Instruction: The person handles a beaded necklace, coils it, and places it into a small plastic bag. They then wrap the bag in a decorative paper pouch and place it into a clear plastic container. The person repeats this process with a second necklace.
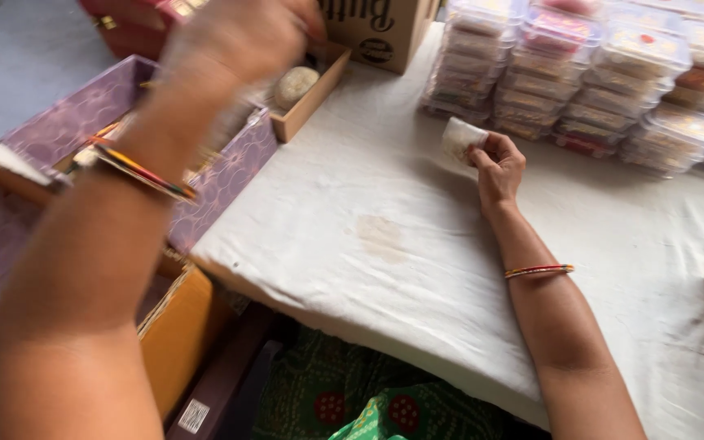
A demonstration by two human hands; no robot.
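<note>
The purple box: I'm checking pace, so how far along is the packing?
Done: many clear tubs stand stacked and lidded at the back of the cloth-covered table. In hand: the right hand holds a small white packet; the left hand, blurred, reaches over the purple box and a tray with a round sweet. Left: the box's fill is hidden, so I cannot tell.

Soft daylight; left hand [242,33] motion-blurred; faint shadows

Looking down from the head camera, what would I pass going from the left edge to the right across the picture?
Purple patterned box → raised left hand, blurred → round pale lump in a shallow cardboard tray → right hand holding a small white packet → stacks of clear lidded containers.
</note>
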